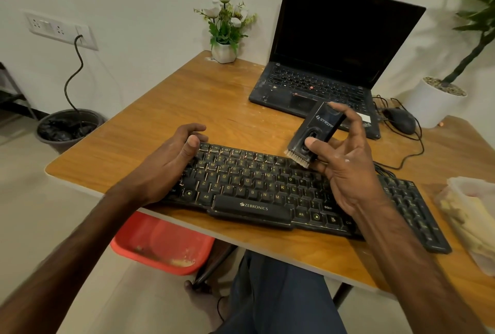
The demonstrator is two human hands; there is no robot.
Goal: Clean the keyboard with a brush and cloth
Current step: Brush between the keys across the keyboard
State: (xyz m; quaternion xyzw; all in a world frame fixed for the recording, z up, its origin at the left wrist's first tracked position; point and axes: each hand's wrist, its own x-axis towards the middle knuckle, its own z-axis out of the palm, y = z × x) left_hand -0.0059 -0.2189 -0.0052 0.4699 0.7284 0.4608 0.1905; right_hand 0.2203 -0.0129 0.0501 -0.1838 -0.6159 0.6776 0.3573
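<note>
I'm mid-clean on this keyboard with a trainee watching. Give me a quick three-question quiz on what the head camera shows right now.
1. Multiple choice: which hand holds the brush? A) left B) right C) neither
2. True or false: the left hand is at the left end of the keyboard.
3. Fill in: on the table behind the keyboard stands an open ____ with a dark screen.

Key:
1. B, the right hand, bristles down over the top key row.
2. True.
3. laptop
</note>
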